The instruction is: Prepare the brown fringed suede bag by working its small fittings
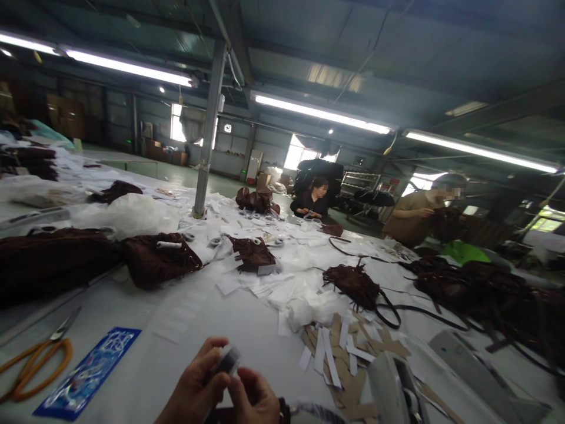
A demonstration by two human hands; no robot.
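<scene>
A small grey item is gripped between the left hand's thumb and fingers, above the white table. The right hand is held close beside it, its fingertips bunched; whether anything is pinched there cannot be told. Orange-handled scissors and a blue packet are laid to the left, cardboard strips to the right. Farther off, dark brown fringed pieces are spread among white paper, and two co-workers are seen beyond.

Toward the near edge of the pale table, scissors are handled in orange, a blue packet is patterned with white, and the held item is toned grey. Fringed bags are coloured dark brown.
</scene>
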